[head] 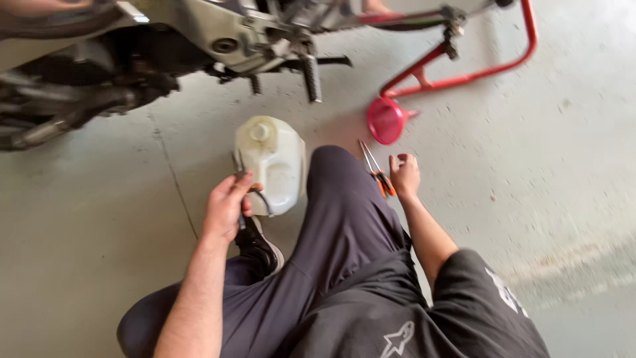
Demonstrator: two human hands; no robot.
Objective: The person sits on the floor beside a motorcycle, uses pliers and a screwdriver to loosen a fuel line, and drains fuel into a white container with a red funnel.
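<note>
A thin tool [240, 174] is pinched in the closed left hand [226, 205] beside the white jug [273, 162]. Pliers [376, 170] are touched by the curled right hand [405, 175]; a firm grip by the handles is advised.

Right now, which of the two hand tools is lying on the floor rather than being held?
The orange-handled long-nose pliers, lying on the concrete beside the right hand, below the pink funnel. The other, dark tool is gripped in the left hand against the white plastic jug.

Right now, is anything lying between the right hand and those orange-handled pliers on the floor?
Nothing visible does. The right hand rests beside the pliers, touching or nearly touching their handles; the pink funnel lies farther off.
</note>
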